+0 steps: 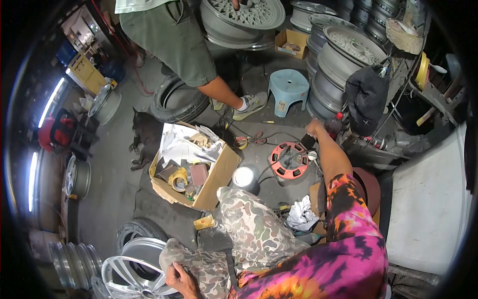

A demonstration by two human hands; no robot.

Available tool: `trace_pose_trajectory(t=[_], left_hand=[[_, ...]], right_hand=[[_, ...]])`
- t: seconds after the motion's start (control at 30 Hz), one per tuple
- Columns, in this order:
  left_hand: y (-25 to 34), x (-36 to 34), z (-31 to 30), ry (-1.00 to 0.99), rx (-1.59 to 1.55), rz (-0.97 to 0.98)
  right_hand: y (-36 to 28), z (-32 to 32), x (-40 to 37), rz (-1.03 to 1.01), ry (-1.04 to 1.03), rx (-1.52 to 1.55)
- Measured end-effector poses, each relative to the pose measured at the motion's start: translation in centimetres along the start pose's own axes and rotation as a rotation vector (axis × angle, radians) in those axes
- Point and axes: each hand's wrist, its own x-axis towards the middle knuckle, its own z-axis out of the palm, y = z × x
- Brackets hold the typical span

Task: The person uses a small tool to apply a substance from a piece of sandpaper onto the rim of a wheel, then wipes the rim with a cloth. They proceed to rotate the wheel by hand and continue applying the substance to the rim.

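Note:
My right hand (314, 128) is stretched forward, its fingers closed over a small black thing (308, 142) that I cannot make out. Just below it lies an orange-red cable reel (289, 160) with a black cord. A bottle with a red cap (338, 117) stands beside that hand on the right. My left hand (180, 280) is down by my camouflage-covered knee, fingers curled, with nothing visible in them. Next to it a silver alloy wheel rim (117, 271) leans at the lower left. Between my knees and the reel stands a can with a white top (243, 177).
A cardboard box (219, 185) of papers, tape and sanding blocks sits in front. Beyond it are a dog (145, 134), a tyre (172, 107) and a blue stool (289, 89). Another person (172, 45) stands at a wheel rim (244, 22). Stacked rims (331, 82) line the right.

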Motion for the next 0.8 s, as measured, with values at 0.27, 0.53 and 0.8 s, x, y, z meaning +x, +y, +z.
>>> trace_pose_trajectory(t=[0.27, 0.53, 0.8], left_hand=[[-0.2, 0.1, 0.3, 0.001, -0.048, -0.019], [0.8, 0.2, 0.1, 0.025, -0.010, 0.022], [-0.3, 0.1, 0.4, 0.026, -0.018, 0.041]], right_hand=[[-1.0, -2.0, -1.8, 0.044, -0.128, 0.026], [1.0, 1.5, 2.5, -0.094, 0.197, -0.129], [0.9, 0.3, 0.8, -0.092, 0.146, 0.009]])
